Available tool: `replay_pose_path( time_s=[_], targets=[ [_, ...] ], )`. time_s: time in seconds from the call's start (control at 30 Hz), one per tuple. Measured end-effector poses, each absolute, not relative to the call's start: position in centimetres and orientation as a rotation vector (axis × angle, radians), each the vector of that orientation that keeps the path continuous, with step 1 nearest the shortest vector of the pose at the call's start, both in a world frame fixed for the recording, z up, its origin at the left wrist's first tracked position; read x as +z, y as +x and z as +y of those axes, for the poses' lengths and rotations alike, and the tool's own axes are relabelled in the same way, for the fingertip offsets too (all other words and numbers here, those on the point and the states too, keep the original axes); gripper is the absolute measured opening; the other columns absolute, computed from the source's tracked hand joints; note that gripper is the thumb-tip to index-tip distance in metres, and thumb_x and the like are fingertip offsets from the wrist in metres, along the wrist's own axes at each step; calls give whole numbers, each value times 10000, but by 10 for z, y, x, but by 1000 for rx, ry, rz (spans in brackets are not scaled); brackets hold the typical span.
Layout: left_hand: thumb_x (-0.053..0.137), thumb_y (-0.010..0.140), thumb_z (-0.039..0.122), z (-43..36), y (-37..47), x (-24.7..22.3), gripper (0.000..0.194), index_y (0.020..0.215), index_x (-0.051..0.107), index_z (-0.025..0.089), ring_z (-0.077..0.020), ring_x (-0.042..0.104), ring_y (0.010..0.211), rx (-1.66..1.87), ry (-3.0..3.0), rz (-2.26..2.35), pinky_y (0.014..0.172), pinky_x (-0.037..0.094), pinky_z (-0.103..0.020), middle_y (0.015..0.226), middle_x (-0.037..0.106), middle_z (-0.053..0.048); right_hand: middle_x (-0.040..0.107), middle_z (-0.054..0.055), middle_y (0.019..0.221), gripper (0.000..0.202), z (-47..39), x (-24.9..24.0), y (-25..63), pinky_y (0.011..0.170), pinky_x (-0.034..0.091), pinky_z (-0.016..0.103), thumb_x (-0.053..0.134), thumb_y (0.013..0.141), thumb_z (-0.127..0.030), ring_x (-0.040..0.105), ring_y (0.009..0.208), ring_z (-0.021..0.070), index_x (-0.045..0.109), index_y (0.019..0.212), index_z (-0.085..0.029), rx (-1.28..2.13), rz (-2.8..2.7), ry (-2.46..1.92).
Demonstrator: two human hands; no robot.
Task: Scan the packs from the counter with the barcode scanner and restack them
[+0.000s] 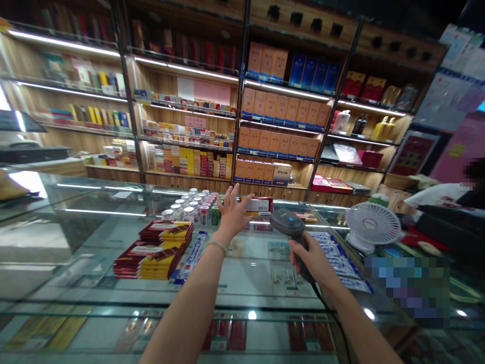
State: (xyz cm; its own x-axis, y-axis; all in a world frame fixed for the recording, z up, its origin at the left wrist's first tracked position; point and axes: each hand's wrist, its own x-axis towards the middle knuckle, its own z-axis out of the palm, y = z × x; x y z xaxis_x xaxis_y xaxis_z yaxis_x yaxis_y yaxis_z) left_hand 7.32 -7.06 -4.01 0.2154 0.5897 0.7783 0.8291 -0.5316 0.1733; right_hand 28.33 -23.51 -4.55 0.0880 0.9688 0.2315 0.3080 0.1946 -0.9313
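My left hand (234,215) reaches over the glass counter, its thumb and one finger gripping the end of a red chocolate bar (261,205). Its other fingers are spread, and a white barcode label on the bar faces me. My right hand (308,253) is wrapped round the handle of a dark barcode scanner (288,222), whose head is just right of the bar. A cable runs down from the handle. Left of my left forearm lie stacks of red and yellow chocolate bars (155,253) and a blue-and-white packet (193,258). Small white-capped bottles (187,215) stand behind them.
More blue-and-white packets (337,260) lie right of the scanner, near a white fan (373,225). The glass counter (242,301) has goods inside. Behind it rise lit shelves (189,179) of boxes. A person's white sleeve (435,194) shows at far right.
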Motion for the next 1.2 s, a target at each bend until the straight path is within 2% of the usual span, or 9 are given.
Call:
replay_pose_path(
  time_s=[0.13,0.3,0.43,0.5,0.57,0.63,0.8,0.97,1.2],
  targets=[
    [867,716,430,-71,73,-39,652,1326,649,360,-411,224,1544,-1214,-2219,-1338,1200,76,-713,1685,238,-147,541,-95,507,294,-234,-49,284,393,400,217,571,840,-519,498,362,104,521,881,-232,729,-1434,-1365],
    [893,687,389,-73,73,-38,712,1349,629,368,-417,213,1545,-1179,-2221,-1345,1197,78,-719,1681,255,-142,604,-55,601,267,-234,-45,283,458,434,253,573,853,-485,567,461,147,579,966,-244,560,-1538,-1480],
    [893,682,397,-74,73,-37,720,1350,628,368,-411,211,1547,-1152,-2217,-1367,1205,71,-703,1685,251,-137,752,71,872,272,-229,-43,274,709,507,332,566,882,-433,714,822,258,664,1035,-231,106,-1762,-1746],
    [893,681,397,-74,73,-37,712,1343,632,371,-409,203,1550,-1144,-2220,-1375,1207,63,-700,1687,251,-130,767,101,873,306,-224,-47,267,878,503,413,557,898,-425,719,899,297,686,1076,-213,-87,-1859,-1863],
    [887,689,403,-73,73,-37,702,1342,632,372,-412,204,1548,-1140,-2221,-1369,1205,58,-704,1686,254,-126,774,106,830,323,-218,-53,261,1047,425,506,540,919,-426,725,873,301,698,1083,-197,-192,-1954,-1918],
    [887,690,406,-73,73,-38,704,1345,631,370,-413,212,1545,-1139,-2218,-1351,1206,59,-703,1683,260,-130,788,123,916,319,-211,-61,257,1141,328,561,531,930,-413,726,925,309,704,1070,-185,-267,-2032,-1908],
    [890,689,392,-72,73,-40,720,1357,621,377,-398,213,1548,-1150,-2197,-1303,1207,70,-694,1680,267,-137,675,174,1359,366,-194,-81,253,1175,267,636,587,898,-372,575,1296,397,695,1172,-154,-394,-2110,-1862],
    [894,674,384,-72,74,-40,721,1346,632,375,-417,235,1536,-1158,-2197,-1258,1205,66,-697,1683,264,-131,605,190,1449,455,-186,-91,253,1192,252,649,576,929,-456,490,1389,418,676,1240,-140,-336,-2168,-1854],
    [872,700,413,-76,79,-36,674,1331,644,352,-401,243,1535,-1143,-2202,-1260,1214,64,-681,1670,295,-134,447,200,1585,777,-190,-86,257,1191,238,684,421,944,-722,340,1498,434,533,1460,-152,-85,-2245,-1873]
  ],
)
